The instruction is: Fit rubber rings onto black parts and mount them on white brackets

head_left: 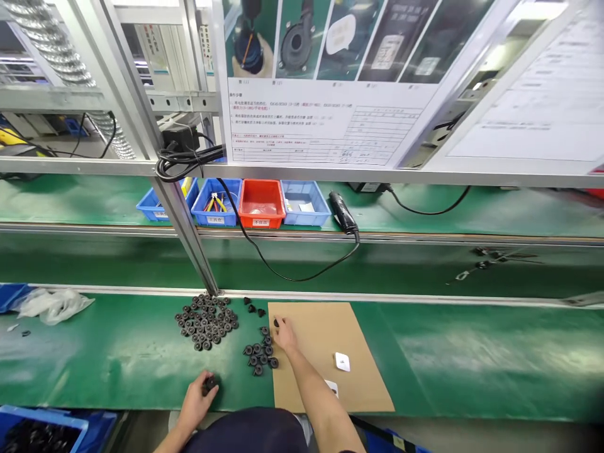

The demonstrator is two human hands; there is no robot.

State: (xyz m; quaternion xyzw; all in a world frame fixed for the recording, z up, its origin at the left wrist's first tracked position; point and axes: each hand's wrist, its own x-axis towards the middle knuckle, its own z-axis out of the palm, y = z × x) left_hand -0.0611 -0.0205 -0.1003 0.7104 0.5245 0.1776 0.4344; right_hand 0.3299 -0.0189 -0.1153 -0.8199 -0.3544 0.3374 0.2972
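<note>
Two hands: left hand (197,397) and right hand (284,335) each hold one black part.

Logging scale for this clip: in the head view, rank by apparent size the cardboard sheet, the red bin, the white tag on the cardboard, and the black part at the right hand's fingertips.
1. cardboard sheet
2. red bin, though it sits farther from the camera
3. white tag
4. black part at the right hand
</note>
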